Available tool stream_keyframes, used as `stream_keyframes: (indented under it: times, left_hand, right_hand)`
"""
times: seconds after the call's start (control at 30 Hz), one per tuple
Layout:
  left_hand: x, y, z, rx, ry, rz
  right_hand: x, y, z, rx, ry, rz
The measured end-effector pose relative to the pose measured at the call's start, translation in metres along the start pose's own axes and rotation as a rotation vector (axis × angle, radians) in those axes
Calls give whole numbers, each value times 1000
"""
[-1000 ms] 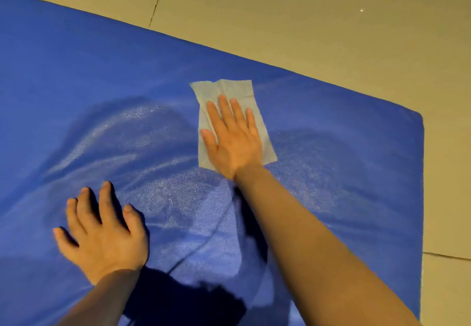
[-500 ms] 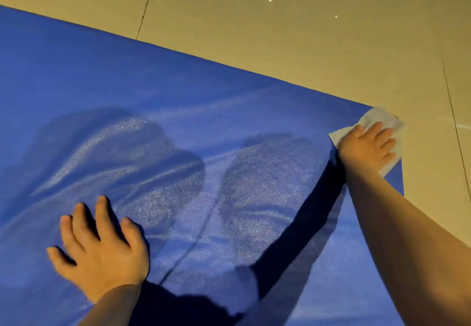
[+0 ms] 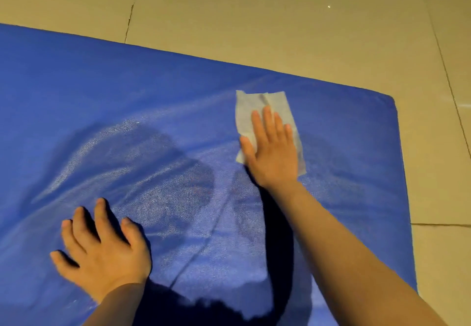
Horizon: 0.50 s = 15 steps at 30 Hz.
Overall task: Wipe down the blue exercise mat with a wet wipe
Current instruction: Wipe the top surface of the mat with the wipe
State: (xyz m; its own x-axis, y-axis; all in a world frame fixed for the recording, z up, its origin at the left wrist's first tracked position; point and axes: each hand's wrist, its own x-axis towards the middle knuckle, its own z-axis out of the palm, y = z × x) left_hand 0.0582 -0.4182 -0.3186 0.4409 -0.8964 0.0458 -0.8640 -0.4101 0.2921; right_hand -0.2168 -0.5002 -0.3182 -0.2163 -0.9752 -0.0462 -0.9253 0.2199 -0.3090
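So the right hand (image 3: 271,152) has swung back in from the mat's far right corner, where it was half a second ago, and now sits further inside the mat, a bit in from the far edge. That looks like a back-and-forth stroke, so the wiping is well underway, not starting or wrapping up. The corner strip probably got its pass; the far left stretch looks dry and matte, so likely still to do.

The wet wipe (image 3: 254,108) is a thin, whitish, slightly see-through rectangle with a crease down the middle, lying flat under the right hand, whose fingers are straight and together, palm pressing down. Nothing is pinched. The left hand (image 3: 102,249) hasn't moved: fingers spread, flat on the mat near the person's edge, bracing.

The blue exercise mat (image 3: 76,96) lies on a beige tiled floor (image 3: 280,20) with dark grout lines. It has a fine pebbly foam texture with a rounded far right corner, and the middle shows shiny damp streaks and soft ripples where it's been wiped.
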Motion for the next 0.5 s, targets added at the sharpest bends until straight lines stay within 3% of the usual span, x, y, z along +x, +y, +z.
stream_keyframes:
  times: [0.1,0.17,0.33,0.4,0.5]
  left_hand:
    - [1,0,-1,-11,-7,-3]
    - [1,2,-3,-19,-8,-2]
    - [0,5,-6,-36,-9,9]
    - [0,5,-5,-37,-17,6]
    - [1,3,-4,-27,-28,11]
  right_hand:
    - [-15,86,-39,-53,40,372]
    - [-30,130,-61,-79,85,514]
    - [-44,136,-61,-90,163,767]
    - [-37,105,-50,-149,135,732]
    - [-46,12,-12,-55,84,367]
